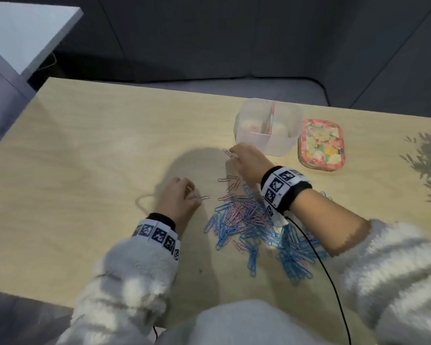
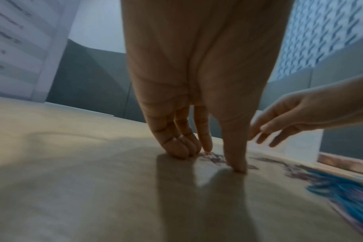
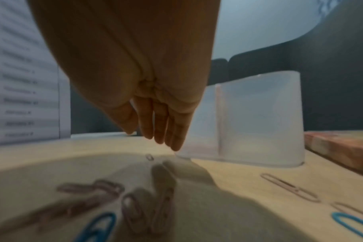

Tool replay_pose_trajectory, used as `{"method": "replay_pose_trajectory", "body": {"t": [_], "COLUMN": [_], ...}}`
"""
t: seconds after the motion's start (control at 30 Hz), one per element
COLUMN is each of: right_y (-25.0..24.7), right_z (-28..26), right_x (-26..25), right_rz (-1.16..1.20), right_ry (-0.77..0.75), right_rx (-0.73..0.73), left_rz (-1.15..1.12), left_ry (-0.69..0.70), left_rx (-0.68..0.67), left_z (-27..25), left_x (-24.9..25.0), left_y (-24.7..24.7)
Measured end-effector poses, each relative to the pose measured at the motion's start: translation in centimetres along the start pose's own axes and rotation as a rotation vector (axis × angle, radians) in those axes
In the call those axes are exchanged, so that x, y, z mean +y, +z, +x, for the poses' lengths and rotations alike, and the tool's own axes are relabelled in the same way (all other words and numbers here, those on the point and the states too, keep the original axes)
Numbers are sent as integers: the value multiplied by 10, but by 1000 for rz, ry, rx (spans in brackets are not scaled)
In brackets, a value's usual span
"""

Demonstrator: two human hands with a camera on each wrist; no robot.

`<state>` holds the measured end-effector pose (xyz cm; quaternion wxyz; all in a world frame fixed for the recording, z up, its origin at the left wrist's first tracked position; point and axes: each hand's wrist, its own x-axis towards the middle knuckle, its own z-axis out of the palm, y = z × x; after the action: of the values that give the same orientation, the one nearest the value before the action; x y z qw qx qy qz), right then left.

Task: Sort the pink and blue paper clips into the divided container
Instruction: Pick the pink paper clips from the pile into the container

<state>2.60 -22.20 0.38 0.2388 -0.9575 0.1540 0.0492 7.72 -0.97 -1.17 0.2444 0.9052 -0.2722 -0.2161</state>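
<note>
On the tabletop (image 1: 85,150) the mixed heap of paper clips (image 1: 254,225) lies toward the near edge, right of its middle, blue ones thickest on its near side and pink ones scattered along its far side. The divided container (image 1: 269,125) stands beyond it, near the far edge, with a floral tin (image 1: 321,145) just beside it on the right.

The left hand (image 1: 178,197) is planted fingertips down, thumb and fingers straight, pressing on a few pink clips (image 1: 199,197) just left of the heap. The right hand (image 1: 244,158) hovers between heap and container, fingers extended and loose, holding nothing; a single pink clip (image 1: 227,152) lies on the wood right under its fingertips.

That lone clip is flat and thin (hard to get a nail under), so a hurried pinch would likely skate it away toward the far edge. The heap looks tangled, so lifting one pink clip could drag a blue one along into the wrong compartment. The right forearm crosses low over the heap and could scatter it.
</note>
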Motion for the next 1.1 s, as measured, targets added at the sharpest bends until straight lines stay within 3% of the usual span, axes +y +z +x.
{"method": "replay_pose_trajectory", "body": {"t": [0.17,0.33,0.5,0.63,0.8,0.9,1.0,1.1], "right_y": [26,33,12,24,30,23,12,7], "right_z": [11,-25,-61,-96,-117,-118,-95,-69], "right_x": [-1,1,18,14,22,26,32,33], "right_rz": [-106,-110,68,7,-34,56,145,68], "right_ry": [-69,-256,-65,-137,-160,-65,164,267], "right_rx": [-134,-173,58,-103,-74,-27,90,12], "left_rz": [46,64,140,279,241,197,110,112], "left_ry": [49,108,233,312,365,343,233,92], "left_rx": [-19,-19,82,-55,-112,-140,15,34], "left_z": [10,13,5,-9,-27,-29,-17,-3], "left_x": [21,36,42,44,32,29,32,37], "left_y": [13,23,30,37,41,38,33,30]}}
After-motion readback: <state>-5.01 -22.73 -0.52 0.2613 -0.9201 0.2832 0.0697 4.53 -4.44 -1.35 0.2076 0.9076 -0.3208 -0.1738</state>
